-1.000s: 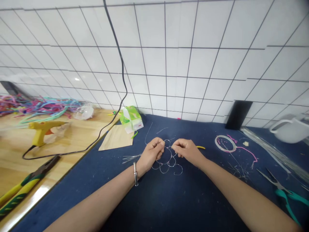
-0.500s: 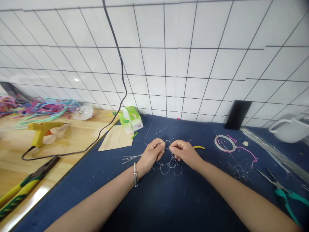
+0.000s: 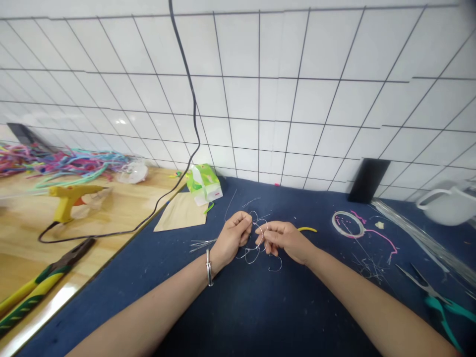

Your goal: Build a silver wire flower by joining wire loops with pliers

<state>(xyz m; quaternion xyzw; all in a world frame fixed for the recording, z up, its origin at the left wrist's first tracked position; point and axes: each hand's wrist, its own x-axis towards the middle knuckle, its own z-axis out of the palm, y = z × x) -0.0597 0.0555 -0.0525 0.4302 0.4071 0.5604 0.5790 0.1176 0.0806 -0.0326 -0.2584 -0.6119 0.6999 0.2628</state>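
Observation:
A thin silver wire frame (image 3: 252, 262), bent into several round loops about a ring, is held up between my hands over the blue mat (image 3: 230, 317). My left hand (image 3: 234, 233) is closed, thumb and forefinger pinching the frame's left upper edge; a silver bangle (image 3: 208, 267) circles that wrist. At the right side of the ring, my right hand (image 3: 285, 239) has its bent fingers around the wire, looser than the left. Below it hangs one loop (image 3: 275, 270) of the frame. The fingers hide part of the wire.
Left on the wood lie a yellow glue gun (image 3: 65, 203), its black cable (image 3: 122, 232) and big pliers (image 3: 48, 282). A green tissue pack (image 3: 204, 183) rests on a beige sheet (image 3: 178, 213). Right are a bead dish (image 3: 336, 225), wire bundle (image 3: 420, 230), teal-handled pliers (image 3: 437, 300) and white mug (image 3: 448, 203).
My right hand has shifted from a fingertip pinch near the top to a looser hold lower on the ring's right side. The frame has turned slightly; my left hand keeps its pinch.

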